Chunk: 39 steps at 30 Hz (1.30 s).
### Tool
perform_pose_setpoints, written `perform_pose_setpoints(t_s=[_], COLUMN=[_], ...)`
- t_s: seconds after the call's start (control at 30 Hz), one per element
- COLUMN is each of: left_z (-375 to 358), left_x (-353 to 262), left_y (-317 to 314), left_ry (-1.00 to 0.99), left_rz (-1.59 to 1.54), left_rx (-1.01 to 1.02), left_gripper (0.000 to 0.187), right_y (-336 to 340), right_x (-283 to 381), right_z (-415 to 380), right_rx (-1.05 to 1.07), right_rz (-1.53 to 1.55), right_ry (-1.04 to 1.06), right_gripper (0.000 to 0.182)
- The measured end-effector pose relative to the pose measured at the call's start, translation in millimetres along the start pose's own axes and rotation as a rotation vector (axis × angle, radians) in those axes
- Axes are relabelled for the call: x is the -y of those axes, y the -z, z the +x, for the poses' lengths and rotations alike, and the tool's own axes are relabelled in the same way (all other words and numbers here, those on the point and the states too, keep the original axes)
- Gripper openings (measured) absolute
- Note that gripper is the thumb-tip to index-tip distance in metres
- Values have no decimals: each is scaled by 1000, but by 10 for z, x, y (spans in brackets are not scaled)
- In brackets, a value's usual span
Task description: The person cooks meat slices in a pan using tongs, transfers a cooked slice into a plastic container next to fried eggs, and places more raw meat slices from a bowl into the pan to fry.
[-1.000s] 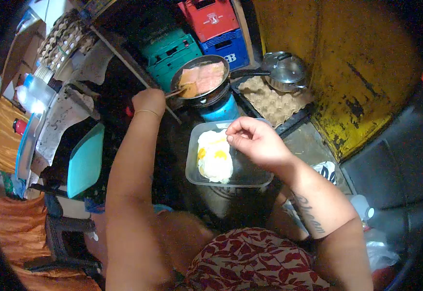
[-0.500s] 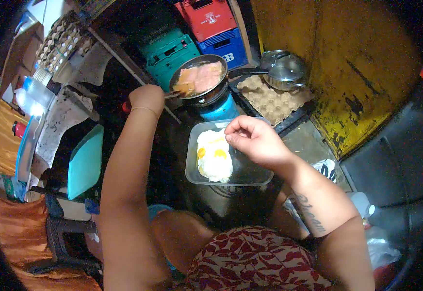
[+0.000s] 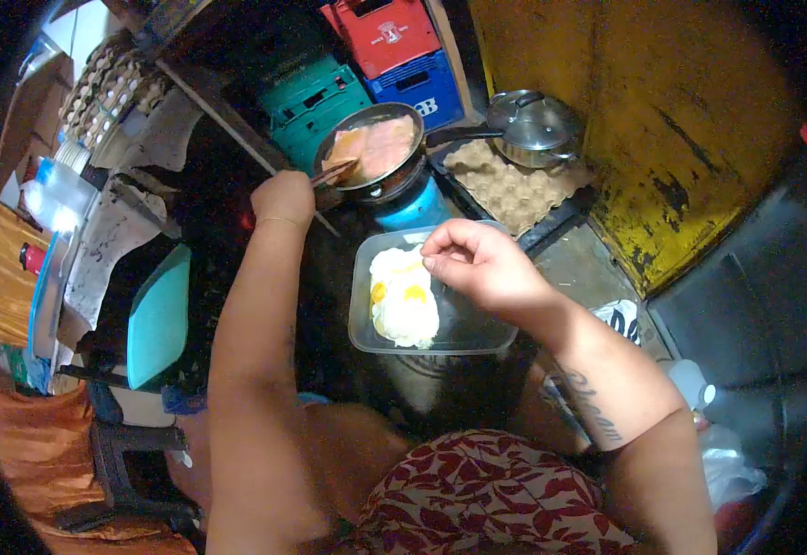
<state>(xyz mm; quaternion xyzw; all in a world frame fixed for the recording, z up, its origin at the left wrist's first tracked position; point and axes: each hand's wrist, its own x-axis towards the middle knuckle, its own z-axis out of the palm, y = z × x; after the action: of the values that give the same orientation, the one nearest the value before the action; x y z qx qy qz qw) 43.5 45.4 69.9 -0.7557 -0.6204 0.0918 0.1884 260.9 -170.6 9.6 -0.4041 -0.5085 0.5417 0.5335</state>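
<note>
My left hand (image 3: 283, 196) is closed around a thin utensil that looks like tongs (image 3: 337, 173), its tips inside the frying pan (image 3: 376, 188). Flat pink slices, perhaps ham (image 3: 380, 145), lie in the pan over a blue-bodied burner (image 3: 415, 208). Over the clear plastic container (image 3: 477, 324) hovers my right hand (image 3: 482, 264), thumb and forefinger pinched together. Whatever sits in that pinch, if anything, I cannot make out. Fried eggs (image 3: 408, 314) with yellow yolks fill the container's left half.
A lidded pot (image 3: 533, 134) stands by an egg carton (image 3: 510, 190) right of the pan. Behind are red (image 3: 385, 37), blue (image 3: 417, 88) and green (image 3: 320, 102) crates. Egg trays (image 3: 112, 92) and a teal board (image 3: 158, 319) are at left; a yellow panel (image 3: 644, 139) is at right.
My left hand has shifted slightly right, and the utensil reaches farther into the pan. The view has moved a little. My right hand keeps its pinch over the container.
</note>
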Motion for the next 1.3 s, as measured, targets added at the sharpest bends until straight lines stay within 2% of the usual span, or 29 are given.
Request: perform_pose_setpoints(t_s=[0.3,0.53,0.63,0.7,0.77,0.83,0.9,1.1,1.2,1.3], left_z=[-261,-277,-365,-432,-497,-488,-366,-79,-108,-162], left_x=[266,220,245,280,264,238,202,51,58,142], left_y=[-11,-43,23,117,240,281,271,79,16,51], left_ry=[-135,-73,-62,-122,-167,-213,-277,-181,-130,-158], left_rz=[78,94,42,14,20,25,53,17,-38,-18], left_rx=[-147,-96,-185,-268,-267,-269,-204,-161,-206,-190], left_gripper=[23,23,23,21,21,20,21,17,16,15], right_y=[5,-55,-56,-59,-43,-17,-37,-33,-4,43], right_x=[-33,-73,4,-23,-65,-97,-62,-38,-44,-155], right_z=[3,37,10,19,35,57,50,15,4,23], right_rx=[-26,0,10,4,2,-14,-6,6,2,-19], right_rz=[-40,-61,-74,-36,0,-122,-97,-86,-104,-103], right_ry=[8,29,18,9,0,-13,-4,15,3,37], right_gripper=[8,7,8,8,9,9,9,8,9,10])
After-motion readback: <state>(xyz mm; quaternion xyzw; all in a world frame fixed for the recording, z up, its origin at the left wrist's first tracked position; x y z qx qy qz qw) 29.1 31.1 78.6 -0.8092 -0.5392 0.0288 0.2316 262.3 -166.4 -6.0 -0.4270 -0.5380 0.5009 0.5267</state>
